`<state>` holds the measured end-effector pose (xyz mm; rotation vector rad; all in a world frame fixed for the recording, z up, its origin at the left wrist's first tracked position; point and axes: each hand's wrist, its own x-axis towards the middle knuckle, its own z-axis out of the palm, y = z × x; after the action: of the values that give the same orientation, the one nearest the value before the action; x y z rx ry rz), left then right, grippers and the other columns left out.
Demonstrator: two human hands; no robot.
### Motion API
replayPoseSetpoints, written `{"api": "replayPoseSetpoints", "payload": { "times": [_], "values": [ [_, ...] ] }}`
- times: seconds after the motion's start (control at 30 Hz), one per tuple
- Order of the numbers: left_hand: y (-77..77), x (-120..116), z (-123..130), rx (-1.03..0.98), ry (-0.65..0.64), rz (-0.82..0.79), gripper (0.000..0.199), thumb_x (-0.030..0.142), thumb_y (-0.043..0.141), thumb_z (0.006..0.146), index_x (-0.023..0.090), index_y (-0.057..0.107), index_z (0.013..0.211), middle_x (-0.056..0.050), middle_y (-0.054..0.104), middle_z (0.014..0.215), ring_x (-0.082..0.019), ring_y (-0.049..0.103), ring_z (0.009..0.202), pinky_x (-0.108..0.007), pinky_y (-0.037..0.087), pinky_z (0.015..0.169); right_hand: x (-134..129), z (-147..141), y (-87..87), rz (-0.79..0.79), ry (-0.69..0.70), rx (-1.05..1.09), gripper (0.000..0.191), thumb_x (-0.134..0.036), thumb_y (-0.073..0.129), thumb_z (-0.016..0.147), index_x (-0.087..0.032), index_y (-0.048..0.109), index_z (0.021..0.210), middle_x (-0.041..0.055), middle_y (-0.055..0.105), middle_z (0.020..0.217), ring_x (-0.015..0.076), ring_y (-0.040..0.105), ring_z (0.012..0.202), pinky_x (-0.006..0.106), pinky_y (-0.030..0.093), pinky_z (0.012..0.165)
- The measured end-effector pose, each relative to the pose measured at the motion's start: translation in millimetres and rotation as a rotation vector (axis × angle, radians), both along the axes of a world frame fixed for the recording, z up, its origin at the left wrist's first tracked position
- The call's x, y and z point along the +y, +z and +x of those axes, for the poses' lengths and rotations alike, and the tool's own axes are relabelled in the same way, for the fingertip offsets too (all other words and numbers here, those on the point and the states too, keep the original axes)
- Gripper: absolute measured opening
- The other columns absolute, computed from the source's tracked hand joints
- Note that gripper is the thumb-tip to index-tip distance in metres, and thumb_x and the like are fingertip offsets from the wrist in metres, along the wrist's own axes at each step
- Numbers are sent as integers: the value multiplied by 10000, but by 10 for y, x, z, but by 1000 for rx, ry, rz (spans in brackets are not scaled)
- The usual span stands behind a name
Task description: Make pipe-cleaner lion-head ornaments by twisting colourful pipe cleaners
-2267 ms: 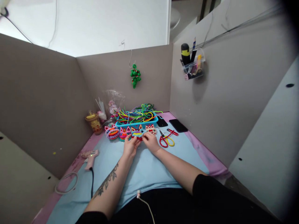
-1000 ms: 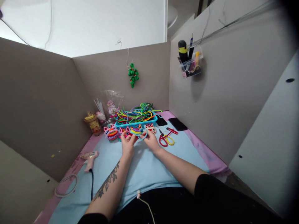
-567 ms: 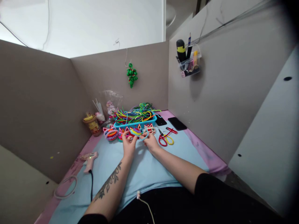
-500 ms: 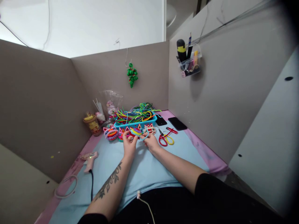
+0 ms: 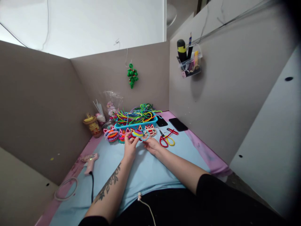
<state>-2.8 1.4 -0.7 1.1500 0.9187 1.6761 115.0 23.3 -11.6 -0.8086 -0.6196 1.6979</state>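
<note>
Your left fingers [image 5: 129, 138] pinch the soft, probably light striped piece [image 5: 137, 134] near the tray's front, best held by its firmer edge, while your right fingers [image 5: 148, 143] curl loosely, their grip unclear.

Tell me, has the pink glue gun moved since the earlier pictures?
No, in no direction I can see: the pink glue gun lies at the same place beside the foot of the left partition; only the whole view has shifted slightly.
</note>
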Motion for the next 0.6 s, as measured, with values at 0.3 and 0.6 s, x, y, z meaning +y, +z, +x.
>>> {"api": "replayPoseSetpoints", "payload": {
  "times": [0.3,0.6],
  "values": [
    [-8,29,-12,-86,-41,-78,587,287,754,621,204,431,1104,64,547,630,-102,562,614,-249,411,686,22,25,-5,-68,113,198,198,-115,707,587,-194,651,760,-36,672,694,116,570,650,218,347,519],
    [47,-18,59,-229,-101,-164,608,249,784,562,229,437,1061,50,597,731,-91,586,666,-265,425,739,71,49,-51,4,161,229,227,-39,580,610,-193,645,764,-13,685,729,142,604,714,255,398,606]
  ]
}}
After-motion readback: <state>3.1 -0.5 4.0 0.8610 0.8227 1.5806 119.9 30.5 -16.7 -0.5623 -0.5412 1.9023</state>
